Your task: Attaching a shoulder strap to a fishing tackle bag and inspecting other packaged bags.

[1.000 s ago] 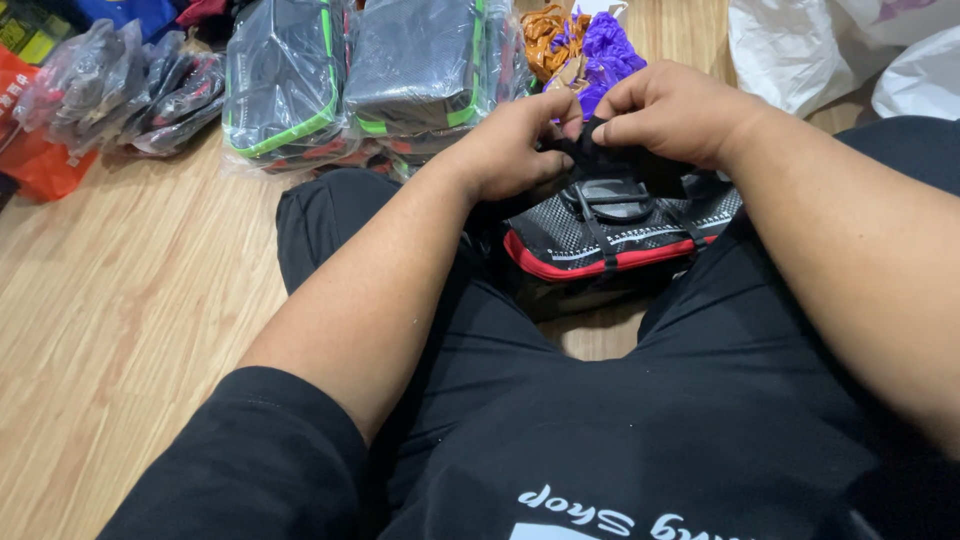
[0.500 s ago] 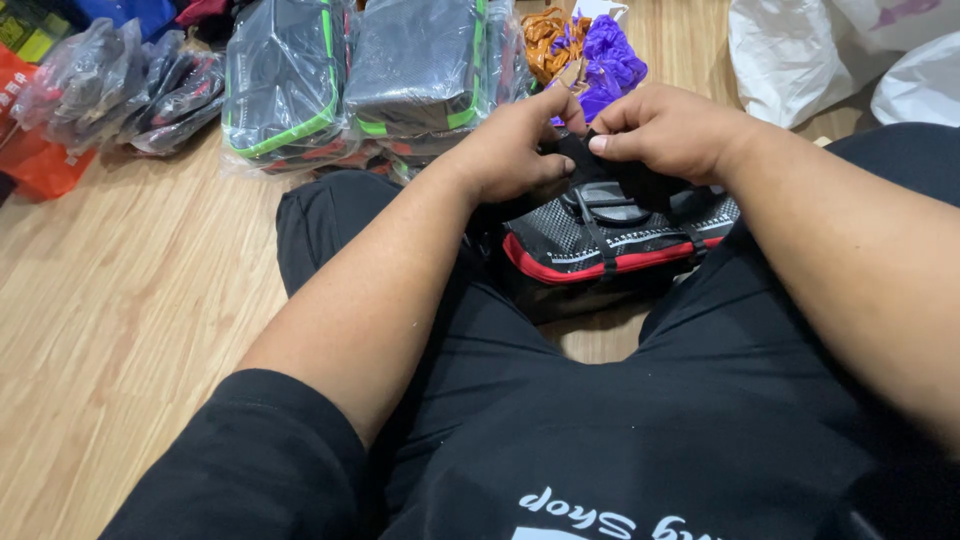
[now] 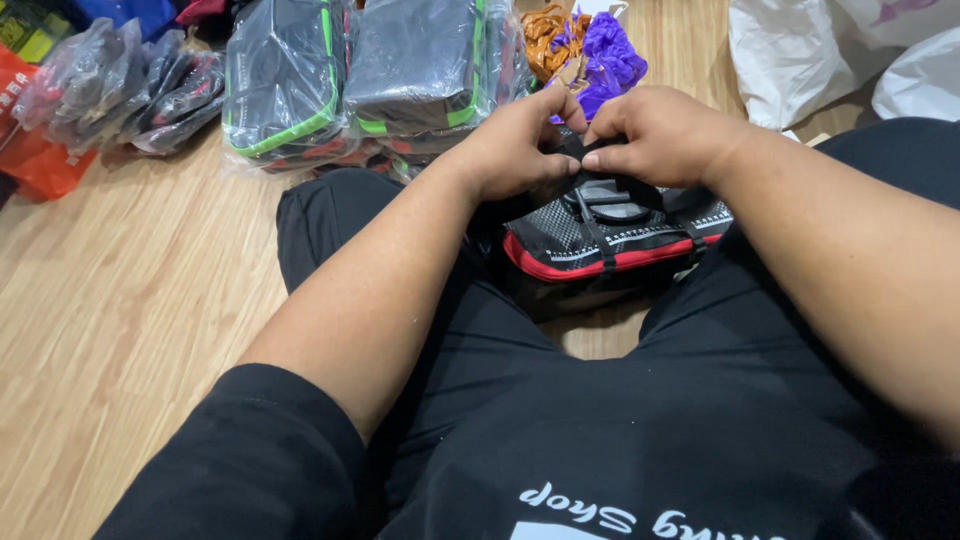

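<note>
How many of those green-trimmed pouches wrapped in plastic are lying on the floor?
2. One green-trimmed pouch lies left on the wooden floor; the other is beside it on the right, past the left hand. More may be hidden beneath them.

We wear a black short-sleeved shirt; its sleeve ends above the elbow on our left arm, leaving the forearm bare down to the left hand [image 3: 515, 150]. The right forearm is likewise bare to the right hand [image 3: 660, 135]. White lettering and the corner of a white block show on the shirt's chest at the bottom of the view. Our trousers are black too, plain, with soft folds across the thighs. No rings, watch or gloves show.
</note>
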